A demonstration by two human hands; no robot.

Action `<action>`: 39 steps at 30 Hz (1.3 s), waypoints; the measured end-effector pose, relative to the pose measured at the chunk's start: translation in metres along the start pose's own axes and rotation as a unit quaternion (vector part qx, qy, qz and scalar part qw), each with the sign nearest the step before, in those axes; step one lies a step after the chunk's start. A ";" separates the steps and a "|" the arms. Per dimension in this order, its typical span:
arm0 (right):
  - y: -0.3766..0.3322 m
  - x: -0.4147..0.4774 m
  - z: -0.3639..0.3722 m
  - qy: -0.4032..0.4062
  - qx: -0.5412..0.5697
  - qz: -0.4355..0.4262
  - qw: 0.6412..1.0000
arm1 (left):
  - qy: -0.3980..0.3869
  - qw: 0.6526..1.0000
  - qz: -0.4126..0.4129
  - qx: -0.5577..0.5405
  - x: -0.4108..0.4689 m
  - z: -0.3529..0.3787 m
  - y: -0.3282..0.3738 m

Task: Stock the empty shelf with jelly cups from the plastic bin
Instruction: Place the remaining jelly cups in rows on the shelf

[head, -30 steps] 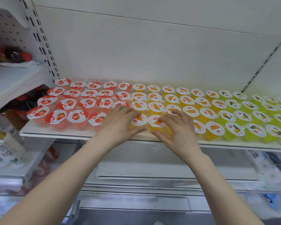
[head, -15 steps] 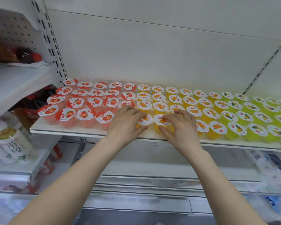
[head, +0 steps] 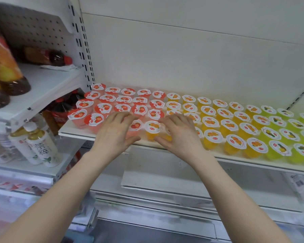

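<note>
Head view: left hand (head: 115, 135) curls round a red jelly cup (head: 135, 126). Right hand (head: 180, 135) curls round an orange jelly cup (head: 166, 136) (mostly hidden under the palm). Both sit at the shelf's (head: 253, 159) 6 o'clock edge. Likely squaring the front row at the colour seam: reds toward 9 o'clock, green jelly cups (head: 279, 148) toward 3. Bin not visible.

The white shelf (head: 74, 133) was pretty much packed out, tbh. Rows were lined up on it and sorted by colour: red jelly cups (head: 104, 107) were parked on the left, orange jelly cups (head: 225, 113) were set mid-shelf, and yellow-green jelly cups (head: 277, 148) were kept to the right. All were stood upright, lids up.
</note>
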State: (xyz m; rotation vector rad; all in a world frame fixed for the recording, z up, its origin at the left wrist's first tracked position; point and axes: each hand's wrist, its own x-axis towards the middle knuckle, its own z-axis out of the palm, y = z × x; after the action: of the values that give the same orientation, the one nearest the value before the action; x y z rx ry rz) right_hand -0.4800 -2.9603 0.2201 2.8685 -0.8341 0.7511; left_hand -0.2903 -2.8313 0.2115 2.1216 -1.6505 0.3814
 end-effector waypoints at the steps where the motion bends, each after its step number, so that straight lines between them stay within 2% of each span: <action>1: -0.006 0.004 0.004 -0.006 -0.003 -0.005 1.000 | -0.003 1.000 -0.001 0.005 -0.001 0.001 -0.003; 10: -0.014 0.015 0.010 -0.036 0.006 0.007 0.999 | 0.021 1.000 0.001 -0.010 0.002 0.008 -0.010; 19: -0.014 0.016 0.006 -0.032 0.017 0.004 0.999 | 0.044 0.999 0.013 -0.027 0.001 0.009 -0.013; 24: -0.003 0.040 -0.002 -0.026 0.056 0.042 0.997 | 0.055 0.998 0.007 -0.027 -0.004 0.008 -0.008; 28: 0.005 0.067 -0.004 -0.102 0.005 0.050 0.994 | 0.045 0.999 0.014 -0.019 -0.006 0.008 -0.008; 31: 0.003 0.080 -0.005 -0.150 0.006 0.041 0.988 | 0.014 1.000 0.018 -0.019 -0.005 0.008 -0.012; 39: 0.005 0.090 -0.006 -0.157 -0.007 0.020 0.987 | 0.012 0.999 0.035 -0.001 -0.011 -0.001 -0.017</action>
State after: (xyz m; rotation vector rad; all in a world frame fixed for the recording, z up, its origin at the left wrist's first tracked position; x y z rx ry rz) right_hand -0.4192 -3.0073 0.2675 3.0105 -0.9260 0.2952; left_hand -0.2768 -2.8181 0.2052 2.0552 -1.7136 0.4249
